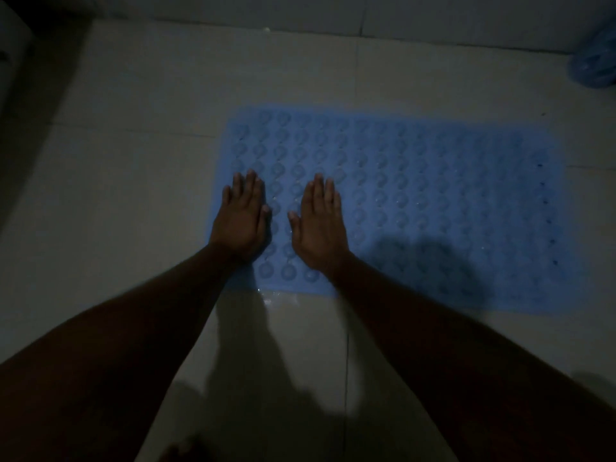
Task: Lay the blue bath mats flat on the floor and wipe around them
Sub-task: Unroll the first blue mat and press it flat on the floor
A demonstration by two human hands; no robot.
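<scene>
A blue bath mat (433, 201) with rows of round suction cups lies flat on the pale tiled floor (133, 181), its long side running left to right. My left hand (241, 218) rests palm down on the mat's left edge, fingers straight and together. My right hand (318, 225) lies palm down just to the right of it, also flat on the mat. Neither hand holds anything. The light is dim.
A wet patch (276, 300) shines on the floor by the mat's near edge. A blue bundle, perhaps another mat, (596, 61) sits at the far right by the wall (400, 21). A dark object (13, 61) stands at the far left.
</scene>
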